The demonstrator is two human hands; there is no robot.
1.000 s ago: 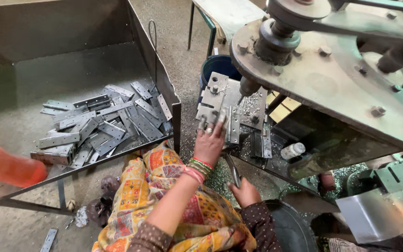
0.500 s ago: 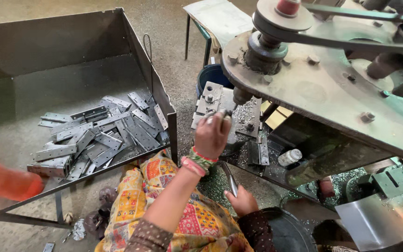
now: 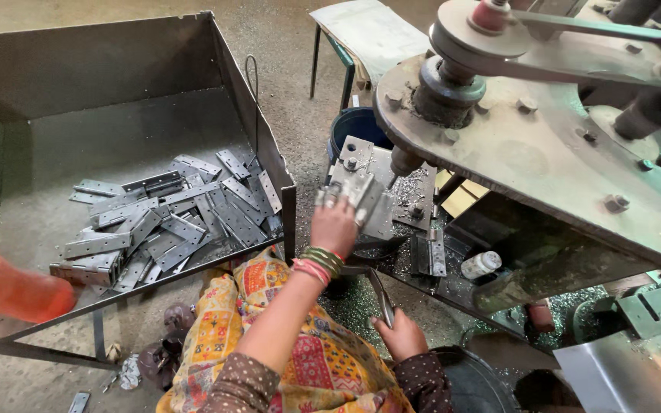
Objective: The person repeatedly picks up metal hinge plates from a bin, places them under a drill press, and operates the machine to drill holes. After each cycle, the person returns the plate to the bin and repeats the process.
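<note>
My left hand [image 3: 334,226], with bangles at the wrist, is closed on a grey metal hinge plate [image 3: 363,193]. It holds the plate against the steel jig block [image 3: 382,218] under the drill spindle [image 3: 405,162] of the machine. Lower down, beside my patterned lap, my right hand [image 3: 403,334] grips a thin metal lever handle [image 3: 380,294] that runs up toward the machine table.
A big open metal bin [image 3: 116,61] on the left holds several hinge plates [image 3: 170,218]. A blurred orange shape [image 3: 5,287] sits at the left edge. The machine's pulley and belt [image 3: 491,38] overhang at right. Behind are a blue bucket [image 3: 353,126], a small white bottle [image 3: 480,265] and a stool [image 3: 369,30].
My left hand's fingers, spread over the jig a second ago, are now wrapped round the plate. My right hand stays on the lever. The view has shifted slightly.
</note>
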